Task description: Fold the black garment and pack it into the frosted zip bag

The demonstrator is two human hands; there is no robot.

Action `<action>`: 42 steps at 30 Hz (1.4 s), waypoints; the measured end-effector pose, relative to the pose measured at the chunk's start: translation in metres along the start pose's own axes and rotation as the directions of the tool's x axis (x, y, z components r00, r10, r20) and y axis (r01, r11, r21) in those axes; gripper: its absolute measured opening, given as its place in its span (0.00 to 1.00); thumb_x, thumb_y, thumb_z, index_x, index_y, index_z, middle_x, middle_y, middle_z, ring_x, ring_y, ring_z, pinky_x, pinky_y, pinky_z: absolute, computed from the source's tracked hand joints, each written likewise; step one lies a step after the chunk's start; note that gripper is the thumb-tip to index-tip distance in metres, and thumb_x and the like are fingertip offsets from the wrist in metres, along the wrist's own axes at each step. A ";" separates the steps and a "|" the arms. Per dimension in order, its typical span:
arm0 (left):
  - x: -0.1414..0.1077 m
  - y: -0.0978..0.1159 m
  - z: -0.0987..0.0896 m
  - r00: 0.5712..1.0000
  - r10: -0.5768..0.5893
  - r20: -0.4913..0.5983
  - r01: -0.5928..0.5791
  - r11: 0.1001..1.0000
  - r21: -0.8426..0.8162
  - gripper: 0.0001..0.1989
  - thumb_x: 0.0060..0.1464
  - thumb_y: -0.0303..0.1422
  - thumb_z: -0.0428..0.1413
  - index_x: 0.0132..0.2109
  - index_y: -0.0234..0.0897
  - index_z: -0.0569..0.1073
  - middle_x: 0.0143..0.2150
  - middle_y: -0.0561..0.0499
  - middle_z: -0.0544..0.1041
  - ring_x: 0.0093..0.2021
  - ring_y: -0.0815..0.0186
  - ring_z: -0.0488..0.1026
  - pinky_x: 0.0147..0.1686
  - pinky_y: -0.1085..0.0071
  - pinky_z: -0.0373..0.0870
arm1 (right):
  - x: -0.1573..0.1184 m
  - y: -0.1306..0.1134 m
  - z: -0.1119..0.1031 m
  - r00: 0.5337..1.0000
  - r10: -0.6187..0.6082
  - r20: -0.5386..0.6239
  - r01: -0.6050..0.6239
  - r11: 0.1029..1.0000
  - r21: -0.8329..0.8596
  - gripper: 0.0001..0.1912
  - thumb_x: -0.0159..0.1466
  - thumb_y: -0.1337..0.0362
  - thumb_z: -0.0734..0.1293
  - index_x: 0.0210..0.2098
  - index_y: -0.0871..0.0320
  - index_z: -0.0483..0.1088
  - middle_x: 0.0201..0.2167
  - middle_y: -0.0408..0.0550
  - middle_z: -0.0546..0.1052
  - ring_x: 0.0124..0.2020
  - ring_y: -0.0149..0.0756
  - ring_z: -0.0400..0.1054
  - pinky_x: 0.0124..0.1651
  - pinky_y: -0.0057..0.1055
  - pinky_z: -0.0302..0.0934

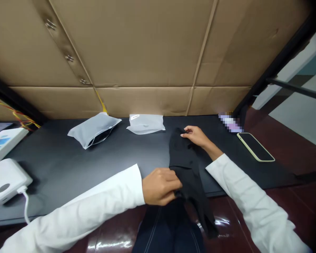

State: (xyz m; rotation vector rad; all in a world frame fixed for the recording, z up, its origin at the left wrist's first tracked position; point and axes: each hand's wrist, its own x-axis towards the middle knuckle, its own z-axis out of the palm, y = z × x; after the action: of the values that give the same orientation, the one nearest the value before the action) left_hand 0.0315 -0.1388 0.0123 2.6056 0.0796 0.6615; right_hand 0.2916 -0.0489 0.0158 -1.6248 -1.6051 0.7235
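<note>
Left hand [160, 186] closed, gripping black garment [186, 161] near middle. Right hand [196, 136] half-open, fingertips resting on garment's far end. Garment not folded flat: lies across black tabletop [68, 165], lower end hanging over near edge. Two frosted zip bags [93, 130] [146, 123] lie beyond, garment outside both. Phone [255, 147] further right.
</note>
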 end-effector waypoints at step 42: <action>-0.042 -0.148 -0.109 0.970 -0.173 -0.171 0.243 0.633 0.735 0.13 0.59 0.21 0.45 0.42 0.34 0.74 0.54 0.39 0.76 0.47 0.59 0.76 0.43 0.63 0.73 | -0.054 -0.062 0.029 0.967 -0.217 -0.132 0.036 0.634 -0.773 0.14 0.54 0.79 0.65 0.39 0.64 0.71 0.30 0.63 0.79 0.34 0.52 0.77 0.41 0.42 0.69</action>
State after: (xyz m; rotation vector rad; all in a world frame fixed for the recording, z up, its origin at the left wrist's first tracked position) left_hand -0.0482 0.0318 0.0143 3.2696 0.8537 0.7673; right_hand 0.2289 -0.1020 0.0436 -2.0339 -1.9694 -0.2998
